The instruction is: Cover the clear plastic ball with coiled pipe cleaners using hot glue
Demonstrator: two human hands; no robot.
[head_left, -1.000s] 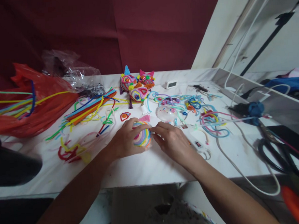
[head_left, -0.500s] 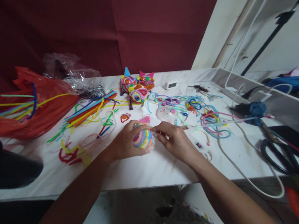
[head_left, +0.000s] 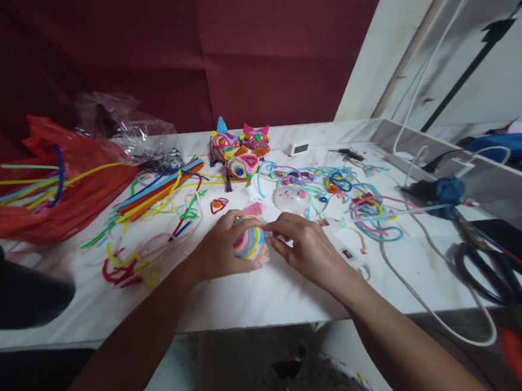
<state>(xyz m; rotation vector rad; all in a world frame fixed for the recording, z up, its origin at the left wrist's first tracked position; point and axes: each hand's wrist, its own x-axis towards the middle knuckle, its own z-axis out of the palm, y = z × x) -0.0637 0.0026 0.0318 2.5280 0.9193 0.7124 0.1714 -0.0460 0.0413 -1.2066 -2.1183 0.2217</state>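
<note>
My left hand (head_left: 220, 246) is wrapped round a ball (head_left: 250, 244) covered in bands of coloured pipe cleaner, with its thumb below and fingers over the top. A pink pointed piece (head_left: 253, 209) shows above the ball. At the ball's right edge, the index fingertip of my right hand (head_left: 297, 240) touches the orange band; its other fingers are curled and whatever they pinch is hidden. A red, orange and blue eye-shaped piece (head_left: 219, 205) lies just beyond my left hand. Right of it rests a clear plastic dome (head_left: 290, 199).
Three decorated heads (head_left: 241, 164) stand at the back. Pipe cleaners (head_left: 153, 194) and a red plastic bag (head_left: 64, 197) lie left, near a black container (head_left: 24, 289). Tangled pipe cleaners (head_left: 373, 211), a white cable (head_left: 410, 277) and scissors (head_left: 489, 263) are on the right.
My right thumb has shifted slightly down and away from the index finger at the ball's edge. The left hand and the ball have barely moved.
</note>
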